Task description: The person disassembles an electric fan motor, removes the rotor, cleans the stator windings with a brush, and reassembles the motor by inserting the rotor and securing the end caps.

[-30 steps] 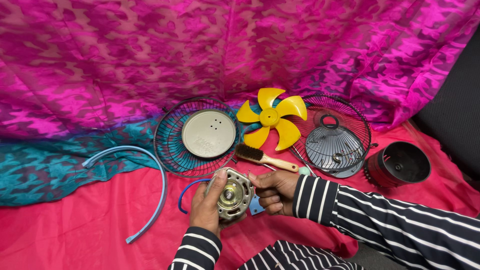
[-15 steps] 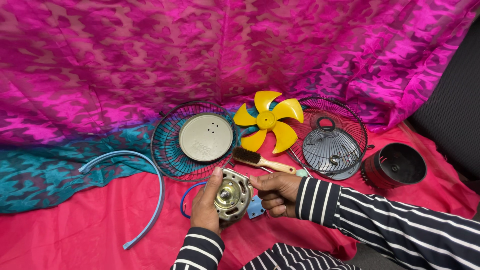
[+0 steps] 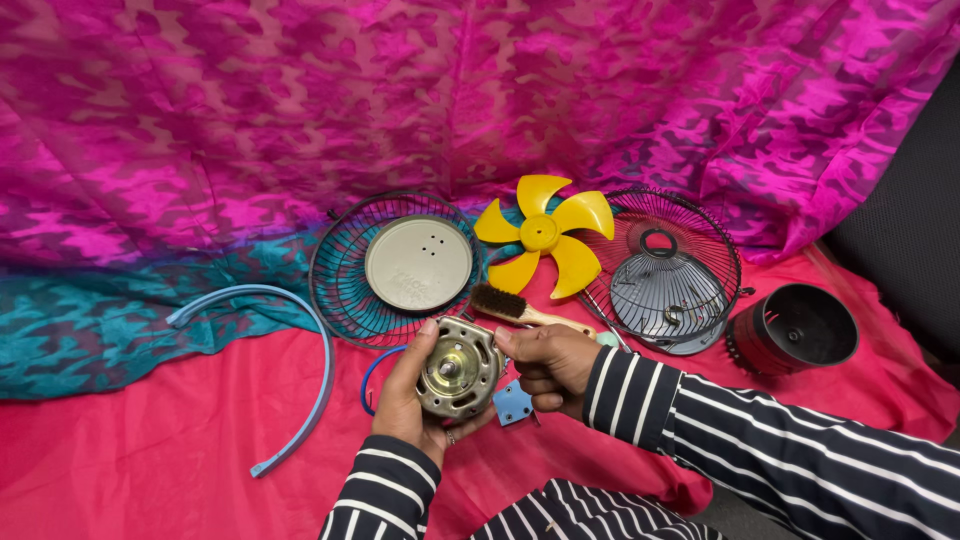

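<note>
A round metal fan motor (image 3: pixel 457 378) is held low in the middle, shaft end up. My left hand (image 3: pixel 405 400) cups it from the left and below. My right hand (image 3: pixel 548 365) grips its right edge with thumb and fingers. A small blue plate (image 3: pixel 513 403) lies just under my right hand, and a blue wire (image 3: pixel 372 372) loops out at the motor's left. A wooden-handled brush (image 3: pixel 512 307) lies just behind the hands.
Spread on red cloth: a wire fan guard with a grey disc (image 3: pixel 418 262), a yellow fan blade (image 3: pixel 545 235), a second wire guard (image 3: pixel 668 268), a black motor housing (image 3: pixel 796 327) at right, and a curved blue rim strip (image 3: pixel 305 360) at left. Pink fabric hangs behind.
Both hands keep hold of the motor with almost no shift. The view has drifted slightly, so the parts on the cloth sit a little differently in frame.
</note>
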